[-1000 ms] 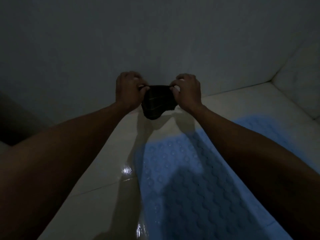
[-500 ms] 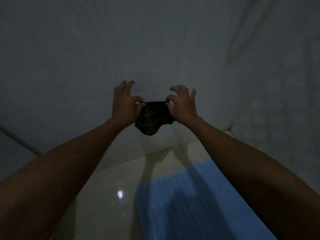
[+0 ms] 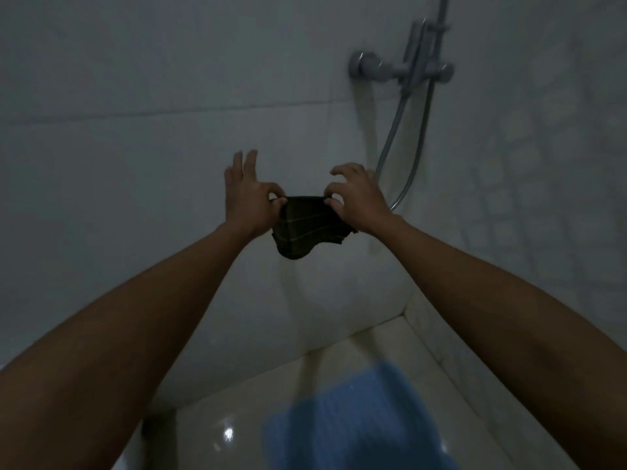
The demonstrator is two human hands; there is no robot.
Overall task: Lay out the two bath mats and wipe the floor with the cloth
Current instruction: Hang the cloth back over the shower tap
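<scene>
Head view shows us both arms stretched out toward the far wall, with a dark checked cloth point(image 3: 307, 228) held up in the air between our hands. Our left hand point(image 3: 251, 201) pinches the cloth's upper left corner between thumb and forefinger, while its other fingers stand straight and spread upward. Our right hand point(image 3: 359, 201) pinches the upper right corner the same way, its remaining fingers loosely curled and lifted clear of the fabric. The two hands are near each other, apart only by the width of the bunched cloth, which sags below them in a rounded fold, well above the floor point(image 3: 237, 412). Down at the near edge we see one blue bath mat point(image 3: 356, 425) lying flat on the pale glossy floor, close to the corner where the walls meet. On the far wall to the right hangs a shower mixer point(image 3: 400, 67) with its hose point(image 3: 412, 157) looping down behind our right hand.
</scene>
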